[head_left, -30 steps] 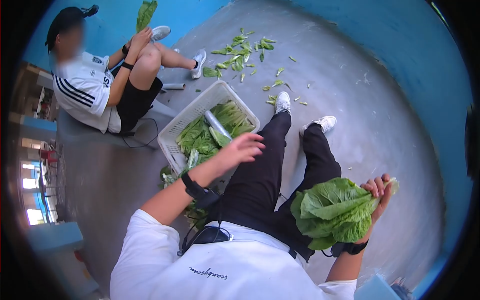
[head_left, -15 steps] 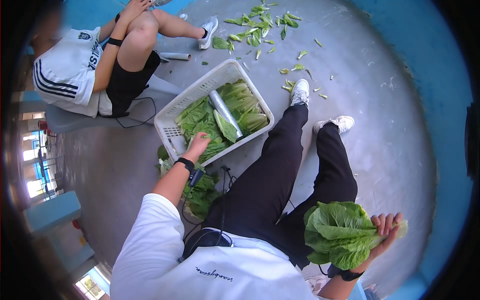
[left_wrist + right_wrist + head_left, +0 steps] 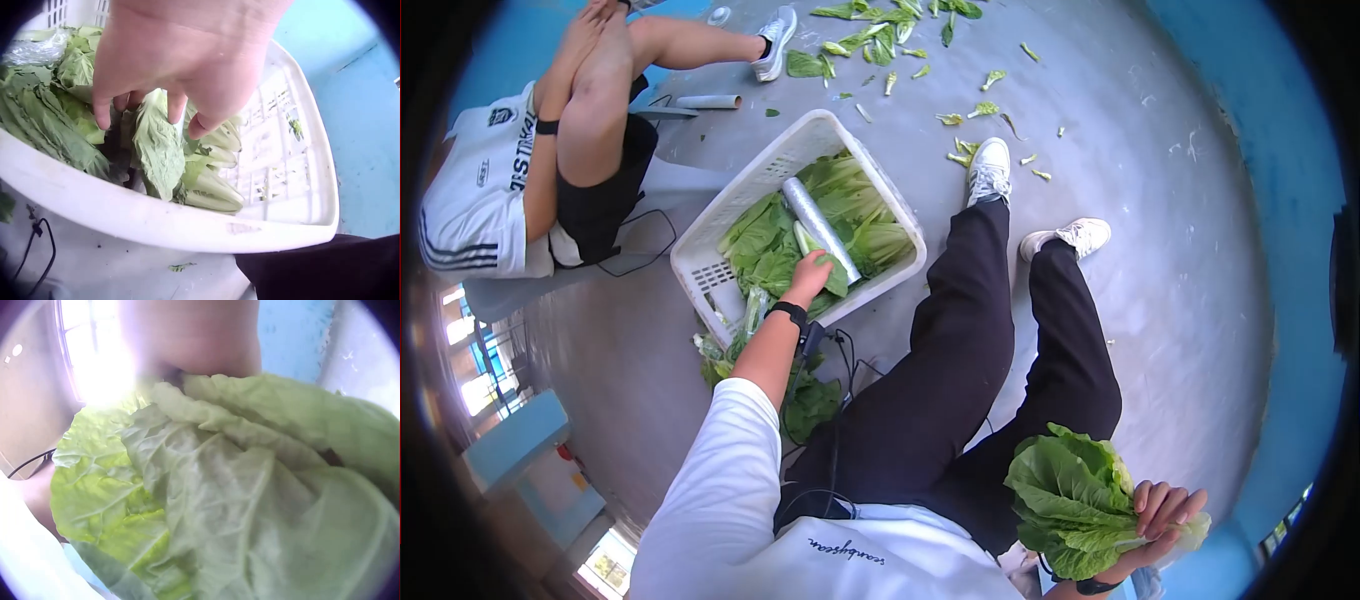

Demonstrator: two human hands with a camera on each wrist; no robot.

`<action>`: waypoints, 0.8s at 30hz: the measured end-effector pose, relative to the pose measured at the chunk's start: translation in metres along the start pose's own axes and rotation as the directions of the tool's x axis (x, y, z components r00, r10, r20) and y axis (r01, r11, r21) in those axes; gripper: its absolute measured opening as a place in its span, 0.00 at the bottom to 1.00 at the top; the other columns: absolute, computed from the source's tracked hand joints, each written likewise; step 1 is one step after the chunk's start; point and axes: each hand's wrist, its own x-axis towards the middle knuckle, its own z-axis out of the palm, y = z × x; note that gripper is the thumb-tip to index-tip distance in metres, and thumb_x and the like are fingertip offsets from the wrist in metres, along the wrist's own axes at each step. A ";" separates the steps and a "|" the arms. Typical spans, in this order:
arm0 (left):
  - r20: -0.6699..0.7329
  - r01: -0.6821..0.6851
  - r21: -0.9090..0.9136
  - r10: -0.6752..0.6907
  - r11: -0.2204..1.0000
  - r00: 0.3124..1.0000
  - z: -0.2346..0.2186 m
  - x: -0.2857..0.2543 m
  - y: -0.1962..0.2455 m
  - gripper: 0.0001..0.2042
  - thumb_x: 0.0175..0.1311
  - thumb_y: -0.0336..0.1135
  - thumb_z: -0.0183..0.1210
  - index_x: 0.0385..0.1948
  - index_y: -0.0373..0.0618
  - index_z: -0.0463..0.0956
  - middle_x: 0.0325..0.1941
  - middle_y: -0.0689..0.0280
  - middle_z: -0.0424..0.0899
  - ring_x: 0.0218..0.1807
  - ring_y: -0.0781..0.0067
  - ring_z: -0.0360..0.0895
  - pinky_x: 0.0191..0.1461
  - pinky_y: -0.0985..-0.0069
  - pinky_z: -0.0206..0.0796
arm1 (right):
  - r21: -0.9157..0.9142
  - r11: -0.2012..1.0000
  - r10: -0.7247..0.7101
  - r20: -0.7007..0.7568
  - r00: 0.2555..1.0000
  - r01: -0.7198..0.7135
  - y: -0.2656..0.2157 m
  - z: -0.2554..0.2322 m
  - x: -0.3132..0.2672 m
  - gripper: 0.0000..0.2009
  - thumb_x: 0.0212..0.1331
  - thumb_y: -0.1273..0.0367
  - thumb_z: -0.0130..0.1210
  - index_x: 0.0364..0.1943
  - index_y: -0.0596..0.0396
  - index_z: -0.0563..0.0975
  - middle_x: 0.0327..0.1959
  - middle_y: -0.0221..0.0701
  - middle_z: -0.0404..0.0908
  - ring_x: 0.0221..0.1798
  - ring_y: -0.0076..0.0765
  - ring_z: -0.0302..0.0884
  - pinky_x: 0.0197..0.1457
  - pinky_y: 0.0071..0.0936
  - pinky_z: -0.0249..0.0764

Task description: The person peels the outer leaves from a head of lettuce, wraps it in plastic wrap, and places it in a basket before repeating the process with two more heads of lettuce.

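1. The left hand (image 3: 810,272) reaches into the white basket (image 3: 700,262) at centre frame, loosely curled fingers (image 3: 103,112) touching a leaf (image 3: 157,147), gripping nothing.
2. The right hand (image 3: 1162,520), lower right, clutches a leafy cabbage (image 3: 1065,500) by its stem.

We see a grey concrete floor (image 3: 1160,250). On it: white basket (image 3: 700,262), leaf scraps (image 3: 880,40), cardboard tube (image 3: 706,101).

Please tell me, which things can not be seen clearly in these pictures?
- Right hand: right wrist view, hidden behind the cabbage; glare whitens the top.
- Left hand: left wrist view, whether its fingertips grip a leaf in the basket is unclear.
- Seated person: head view, cut by the edge.
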 end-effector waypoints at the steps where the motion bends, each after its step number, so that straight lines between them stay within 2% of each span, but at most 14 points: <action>1: -0.011 0.028 0.003 -0.028 1.000 1.000 -0.003 0.003 0.002 0.23 0.57 0.41 0.64 0.55 0.44 0.79 0.51 0.47 0.85 0.56 0.50 0.81 0.60 0.64 0.71 | -0.010 1.000 0.021 0.012 1.000 -0.021 0.001 -0.002 0.001 0.16 0.62 0.64 0.68 0.35 0.45 0.66 0.18 0.18 0.62 0.19 0.15 0.59 0.33 0.18 0.65; 2: -0.025 0.058 0.004 -0.058 0.998 0.998 -0.006 0.004 0.004 0.22 0.56 0.40 0.64 0.53 0.43 0.80 0.50 0.48 0.85 0.55 0.51 0.82 0.59 0.64 0.71 | -0.029 1.000 0.009 0.000 1.000 -0.009 0.001 -0.003 0.001 0.17 0.62 0.64 0.68 0.35 0.45 0.66 0.18 0.18 0.63 0.19 0.15 0.59 0.33 0.18 0.65; 3: -0.155 0.015 0.036 -0.010 0.999 0.988 -0.005 0.006 0.003 0.17 0.53 0.39 0.69 0.42 0.41 0.83 0.41 0.53 0.88 0.44 0.57 0.85 0.51 0.65 0.73 | -0.047 0.999 -0.003 -0.011 1.000 0.002 0.002 -0.002 0.001 0.17 0.62 0.64 0.68 0.35 0.45 0.66 0.18 0.18 0.63 0.18 0.15 0.59 0.32 0.18 0.65; 6: -0.218 0.145 -0.159 -0.178 0.977 0.960 -0.018 0.006 0.001 0.14 0.53 0.40 0.71 0.35 0.40 0.85 0.32 0.56 0.88 0.36 0.63 0.84 0.44 0.67 0.73 | -0.076 0.997 -0.017 -0.023 1.000 0.015 0.004 -0.001 -0.001 0.17 0.61 0.63 0.69 0.35 0.45 0.66 0.18 0.18 0.63 0.19 0.15 0.59 0.32 0.18 0.64; 7: -0.304 0.100 -0.156 -0.144 0.983 0.942 -0.023 -0.002 0.006 0.13 0.53 0.40 0.72 0.27 0.40 0.83 0.26 0.60 0.85 0.29 0.69 0.80 0.37 0.68 0.70 | -0.079 0.997 -0.023 -0.021 1.000 0.021 0.005 -0.001 0.000 0.17 0.61 0.63 0.69 0.35 0.45 0.66 0.18 0.18 0.63 0.19 0.15 0.59 0.32 0.18 0.64; 10: -0.409 0.032 -0.094 -0.068 0.995 0.910 -0.049 -0.021 0.014 0.12 0.52 0.37 0.72 0.24 0.41 0.79 0.23 0.64 0.82 0.26 0.72 0.75 0.34 0.69 0.67 | -0.070 0.997 0.011 0.002 1.000 -0.011 0.004 0.001 0.003 0.17 0.62 0.63 0.68 0.35 0.45 0.66 0.18 0.18 0.63 0.19 0.15 0.59 0.33 0.18 0.64; 11: -0.379 0.015 -0.249 -0.111 0.968 0.919 -0.054 -0.028 0.018 0.12 0.53 0.32 0.71 0.21 0.44 0.73 0.21 0.71 0.75 0.26 0.78 0.69 0.34 0.73 0.63 | -0.068 0.998 0.013 -0.002 1.000 -0.013 0.005 0.002 0.003 0.17 0.62 0.62 0.68 0.36 0.45 0.67 0.18 0.18 0.63 0.19 0.15 0.59 0.33 0.19 0.64; 14: -0.217 -0.125 -0.456 0.026 0.881 0.976 -0.077 -0.046 0.025 0.13 0.53 0.27 0.69 0.21 0.45 0.70 0.22 0.75 0.71 0.28 0.82 0.66 0.35 0.79 0.60 | -0.066 0.997 0.036 0.036 0.999 -0.034 0.008 0.005 -0.001 0.16 0.62 0.62 0.67 0.37 0.46 0.67 0.19 0.18 0.63 0.20 0.18 0.61 0.34 0.22 0.66; 15: -0.140 -0.199 -0.451 0.151 0.870 0.979 -0.083 -0.055 0.032 0.13 0.56 0.25 0.67 0.24 0.46 0.68 0.26 0.76 0.69 0.31 0.83 0.66 0.37 0.82 0.60 | -0.072 0.996 0.051 0.081 0.995 -0.045 0.009 -0.005 -0.003 0.16 0.63 0.62 0.67 0.37 0.47 0.67 0.19 0.19 0.64 0.20 0.20 0.62 0.34 0.25 0.68; 16: -0.046 -0.192 -0.551 0.200 0.812 0.979 -0.083 -0.067 0.046 0.12 0.57 0.25 0.67 0.28 0.46 0.68 0.29 0.74 0.71 0.33 0.82 0.69 0.40 0.81 0.63 | -0.081 0.995 0.064 0.127 0.990 -0.054 0.009 -0.012 -0.006 0.16 0.63 0.62 0.67 0.38 0.47 0.68 0.19 0.20 0.65 0.20 0.22 0.64 0.35 0.27 0.71; 19: 0.222 -0.057 -0.787 0.369 0.614 0.903 -0.092 -0.132 0.113 0.15 0.59 0.25 0.65 0.40 0.48 0.66 0.40 0.68 0.77 0.42 0.76 0.77 0.48 0.76 0.72 | -0.139 0.971 0.212 0.127 0.969 -0.194 0.003 -0.003 -0.010 0.14 0.57 0.66 0.70 0.35 0.52 0.73 0.22 0.27 0.75 0.20 0.26 0.70 0.35 0.29 0.73; 21: 0.366 0.108 -0.870 0.483 0.482 0.795 -0.093 -0.186 0.165 0.20 0.60 0.26 0.65 0.49 0.50 0.63 0.50 0.63 0.80 0.50 0.70 0.81 0.57 0.71 0.76 | -0.200 0.939 0.313 0.164 0.936 -0.279 -0.001 0.000 -0.012 0.11 0.55 0.69 0.69 0.32 0.54 0.74 0.24 0.31 0.79 0.22 0.27 0.74 0.37 0.29 0.76; 22: 0.427 0.127 -0.864 0.575 0.488 0.698 -0.092 -0.198 0.174 0.32 0.59 0.29 0.65 0.62 0.53 0.57 0.63 0.55 0.76 0.63 0.61 0.77 0.65 0.63 0.75 | -0.236 0.918 0.363 0.182 0.914 -0.317 -0.003 0.000 -0.013 0.10 0.54 0.72 0.68 0.31 0.55 0.75 0.25 0.33 0.80 0.23 0.27 0.76 0.38 0.29 0.77; 24: 0.472 0.133 -0.862 0.678 0.489 0.564 -0.088 -0.238 0.201 0.47 0.56 0.37 0.67 0.77 0.57 0.46 0.68 0.52 0.72 0.65 0.56 0.76 0.65 0.57 0.73 | -0.333 0.868 0.447 0.200 0.872 -0.369 -0.008 0.006 -0.018 0.07 0.53 0.75 0.66 0.29 0.56 0.77 0.27 0.34 0.82 0.26 0.28 0.79 0.40 0.28 0.79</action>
